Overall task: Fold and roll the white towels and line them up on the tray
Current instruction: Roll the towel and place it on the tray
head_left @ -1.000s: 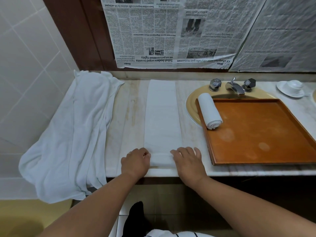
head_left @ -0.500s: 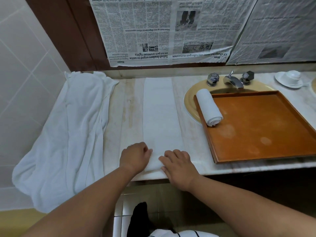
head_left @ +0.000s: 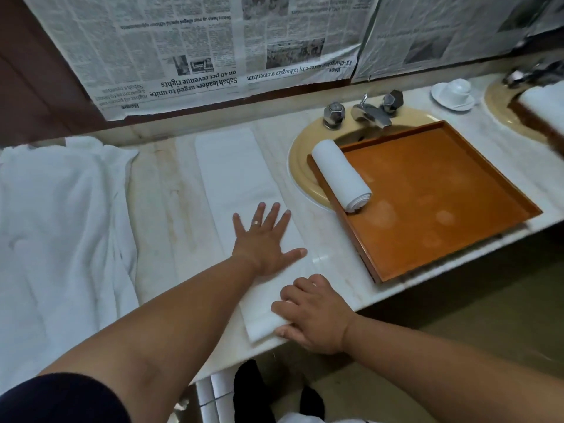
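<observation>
Both hands were on the folded towel (head_left: 238, 175): left hand (head_left: 264, 245) flat, fingers spread; right hand (head_left: 311, 315) curled round its near end.

Bare counter (head_left: 329, 239) separates folded towel (head_left: 235, 175) from tray (head_left: 457, 254); 1 roll (head_left: 340, 175) occupies its left edge.

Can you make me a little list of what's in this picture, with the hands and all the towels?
left hand: flat, fingers spread, pressing on the folded towel
right hand: fingers curled on the folded towel's near end
folded towel: long strip lying flat on the counter
rolled towel: one, along the left edge of the tray
tray: orange-brown, sitting over the sink
loose towel pile: heaped at the counter's left end
</observation>
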